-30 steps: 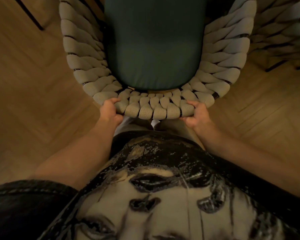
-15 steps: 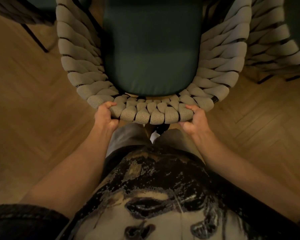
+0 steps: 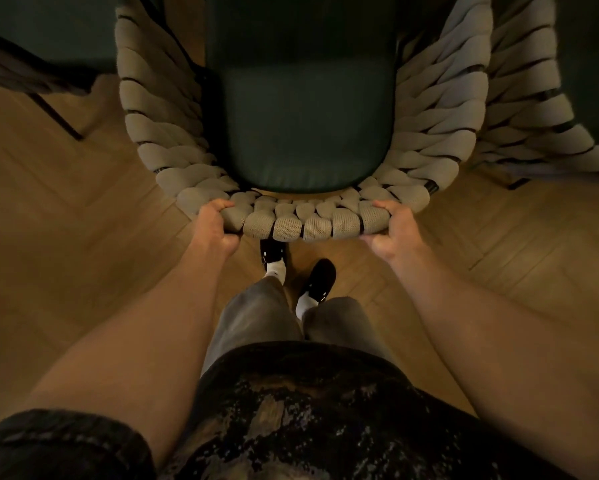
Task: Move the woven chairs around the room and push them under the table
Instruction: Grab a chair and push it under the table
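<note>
In the head view, the woven chair (image 3: 301,147) is being held by its back rim on the wooden floor (image 3: 66,237); the left hand (image 3: 215,225) and right hand (image 3: 393,228) are each being kept in a closed grip around it. The neighbouring chair (image 3: 533,109), just beside on the right, is at risk of being scraped if the push is being steered off-line; the counter edge cannot be made out.

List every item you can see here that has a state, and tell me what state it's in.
woven chair: upright on the floor, gripped at its back rim by both hands
green seat cushion: in place on the seat, unoccupied
left hand: closed on the rim
right hand: closed on the rim
neighbouring woven chair: upright, untouched, close beside on the right
</note>
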Demonstrator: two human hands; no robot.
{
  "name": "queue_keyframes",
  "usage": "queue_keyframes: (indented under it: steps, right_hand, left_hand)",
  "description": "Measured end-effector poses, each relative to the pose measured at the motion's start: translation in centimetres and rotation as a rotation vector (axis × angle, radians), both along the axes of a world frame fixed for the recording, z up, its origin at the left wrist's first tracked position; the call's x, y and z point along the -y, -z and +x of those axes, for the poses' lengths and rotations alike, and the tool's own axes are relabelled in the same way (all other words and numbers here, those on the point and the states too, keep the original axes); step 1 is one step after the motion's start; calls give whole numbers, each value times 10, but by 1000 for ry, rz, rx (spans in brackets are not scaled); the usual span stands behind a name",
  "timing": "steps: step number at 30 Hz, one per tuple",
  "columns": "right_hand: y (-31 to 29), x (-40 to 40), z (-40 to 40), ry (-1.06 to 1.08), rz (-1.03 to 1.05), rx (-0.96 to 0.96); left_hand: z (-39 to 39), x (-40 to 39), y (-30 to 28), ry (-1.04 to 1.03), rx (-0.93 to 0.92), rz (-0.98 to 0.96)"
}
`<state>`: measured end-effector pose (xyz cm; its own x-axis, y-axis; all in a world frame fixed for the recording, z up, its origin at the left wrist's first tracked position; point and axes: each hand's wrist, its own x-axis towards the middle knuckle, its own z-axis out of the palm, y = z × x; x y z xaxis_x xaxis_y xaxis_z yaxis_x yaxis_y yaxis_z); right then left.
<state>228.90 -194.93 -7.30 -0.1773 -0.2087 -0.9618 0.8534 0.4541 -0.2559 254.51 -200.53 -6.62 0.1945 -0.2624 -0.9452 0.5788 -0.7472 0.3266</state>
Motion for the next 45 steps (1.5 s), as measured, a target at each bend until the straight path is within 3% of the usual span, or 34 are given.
queue_keyframes:
  steps: [7,18,22,29,35,41,45]
  right_hand:
    - [2,56,-11,-93,62,-22]
    - [6,51,-20,-93,42,67]
    - [5,45,-25,-186,67,42]
    - [-17,17,-29,-620,20,-188]
    - [-38,-15,-25,-1275,-39,-399]
    - [-53,-42,4,-1495,-77,-467]
    - [-57,-56,25,-1679,-138,-516]
  left_hand:
    - [-6,59,1,41,1,1]
    - [-11,57,3,76,36,18]
    - [-3,54,-3,180,-39,36]
    - [7,28,-27,272,0,-93]
    - [24,-15,-36,469,190,-109]
    - [44,-67,-46,881,369,-128]
    - [64,-98,-52,1009,391,-96]
